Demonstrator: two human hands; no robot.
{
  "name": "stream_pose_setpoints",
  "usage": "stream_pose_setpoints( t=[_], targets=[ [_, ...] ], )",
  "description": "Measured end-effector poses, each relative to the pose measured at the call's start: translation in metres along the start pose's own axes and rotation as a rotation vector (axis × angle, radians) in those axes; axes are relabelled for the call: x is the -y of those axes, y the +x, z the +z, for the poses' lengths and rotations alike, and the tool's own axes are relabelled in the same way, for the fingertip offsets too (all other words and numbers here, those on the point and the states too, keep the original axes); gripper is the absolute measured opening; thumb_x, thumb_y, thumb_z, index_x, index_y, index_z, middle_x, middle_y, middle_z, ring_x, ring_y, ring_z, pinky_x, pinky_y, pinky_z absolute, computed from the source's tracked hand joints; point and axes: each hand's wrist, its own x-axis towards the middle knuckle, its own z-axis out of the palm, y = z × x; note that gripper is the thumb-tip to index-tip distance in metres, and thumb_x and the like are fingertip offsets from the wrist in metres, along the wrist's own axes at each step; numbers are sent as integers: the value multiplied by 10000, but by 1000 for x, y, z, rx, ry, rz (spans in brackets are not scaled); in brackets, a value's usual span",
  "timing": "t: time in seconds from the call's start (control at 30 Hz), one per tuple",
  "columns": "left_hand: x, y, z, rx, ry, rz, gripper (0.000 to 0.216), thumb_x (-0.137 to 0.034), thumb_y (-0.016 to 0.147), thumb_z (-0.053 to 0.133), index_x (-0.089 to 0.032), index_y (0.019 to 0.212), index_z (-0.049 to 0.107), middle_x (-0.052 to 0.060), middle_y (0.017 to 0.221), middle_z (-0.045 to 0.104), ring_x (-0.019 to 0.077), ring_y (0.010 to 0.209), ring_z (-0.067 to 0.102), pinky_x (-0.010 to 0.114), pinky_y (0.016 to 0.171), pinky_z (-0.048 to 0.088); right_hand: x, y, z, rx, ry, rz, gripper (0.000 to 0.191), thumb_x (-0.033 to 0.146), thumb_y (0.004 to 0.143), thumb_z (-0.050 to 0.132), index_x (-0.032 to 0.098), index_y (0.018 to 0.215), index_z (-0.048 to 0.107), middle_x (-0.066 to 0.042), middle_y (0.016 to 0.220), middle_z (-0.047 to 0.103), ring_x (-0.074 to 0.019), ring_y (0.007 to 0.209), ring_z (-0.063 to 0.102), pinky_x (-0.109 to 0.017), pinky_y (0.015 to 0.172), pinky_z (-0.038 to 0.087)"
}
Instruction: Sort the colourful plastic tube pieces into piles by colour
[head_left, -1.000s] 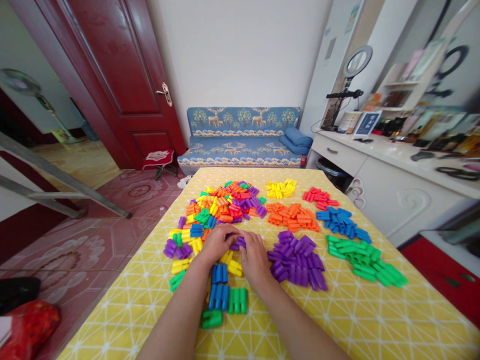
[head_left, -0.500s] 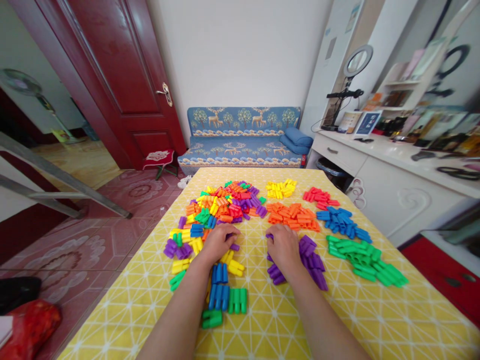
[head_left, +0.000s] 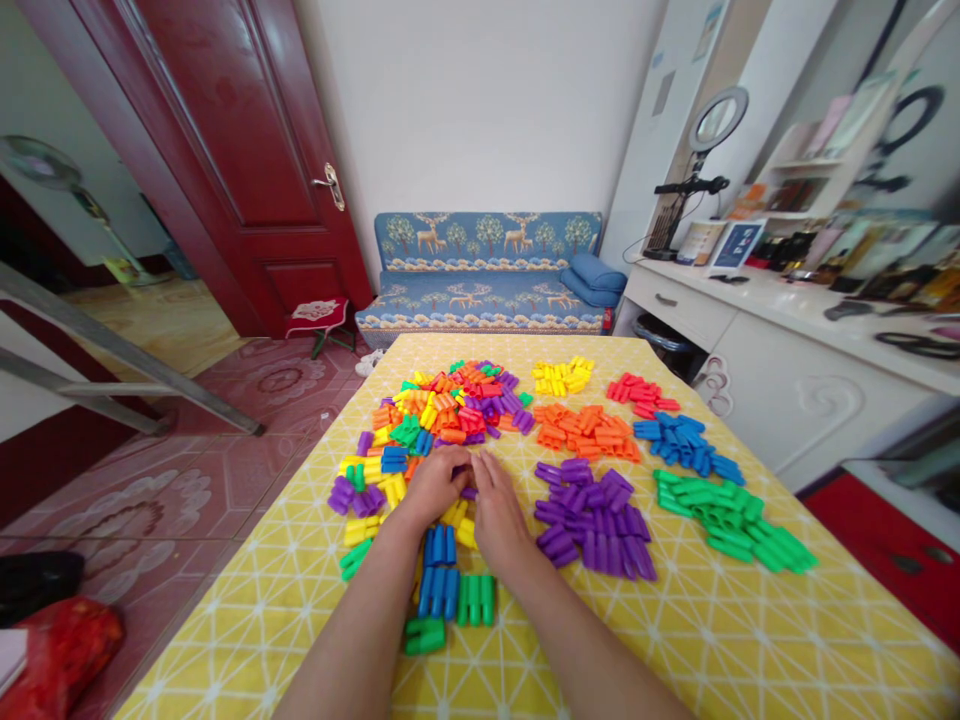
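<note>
My left hand (head_left: 439,487) is curled at the near edge of the mixed pile, its fingers closed on something mostly hidden. A purple plastic building block (head_left: 469,493) shows just under its fingertips. My right hand (head_left: 501,512) meets it there, fingers stretched out and touching the left fingertips. The mixed-colour pile of blocks (head_left: 454,400) lies beyond the left hand. Near my left forearm are blue blocks (head_left: 439,592), a green block (head_left: 476,600) and yellow blocks (head_left: 466,532). To the right of my right hand lies a purple block heap (head_left: 600,520).
Sorted heaps lie on the right: orange blocks (head_left: 589,432), yellow blocks (head_left: 562,377), red blocks (head_left: 641,393), blue blocks (head_left: 682,445) and green blocks (head_left: 735,520). The table (head_left: 570,650) has a yellow patterned cloth. A blue sofa (head_left: 487,290) and a white dresser (head_left: 795,370) stand beyond.
My right hand has moved left from the purple heap to my left hand, uncovering the heap. My left hand has stayed nearly still.
</note>
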Motion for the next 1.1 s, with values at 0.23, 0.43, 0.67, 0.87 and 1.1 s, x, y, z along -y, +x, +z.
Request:
stream_pose_setpoints(
  t=[0.23, 0.43, 0.67, 0.87, 1.1],
  targets=[
    [-1, 1, -1, 0, -27, 5, 213, -130, 793, 569, -196, 884, 750, 59, 927, 718, 188, 899, 638, 322, 871, 490, -11, 2, -1, 58, -114, 56, 535, 101, 834, 445, 89, 1367, 489, -155, 1432, 470, -281, 1380, 340, -509, 1143, 237],
    [1, 1, 1, -7, -37, 0, 194, -137, 796, 577, -193, 862, 751, 61, 934, 718, 186, 906, 636, 320, 867, 491, -8, 2, -7, 54, -96, 61, 519, 111, 821, 478, 94, 1338, 519, -133, 1417, 491, -271, 1348, 381, -472, 1144, 257],
    [1, 1, 1, -12, -42, -3, 196, -134, 793, 578, -196, 860, 751, 55, 923, 718, 184, 904, 636, 315, 862, 491, -8, 2, -10, 1, -62, 42, 509, 86, 788, 507, 131, 1292, 560, -121, 1368, 540, -248, 1315, 423, -464, 1131, 295],
    [1, 0, 1, -10, -35, 2, 185, -132, 798, 572, -192, 827, 744, 51, 916, 714, 181, 898, 641, 303, 849, 490, -7, 2, -11, 10, -57, 50, 503, 88, 787, 510, 108, 1286, 564, -126, 1369, 539, -254, 1313, 423, -451, 1137, 291],
    [1, 0, 1, -10, -37, 0, 174, -135, 799, 572, -183, 825, 738, 54, 931, 714, 182, 908, 639, 304, 855, 490, -6, 2, -12, 11, -50, 55, 504, 84, 788, 501, 116, 1286, 564, -122, 1369, 539, -248, 1318, 418, -448, 1141, 282]
  ],
)
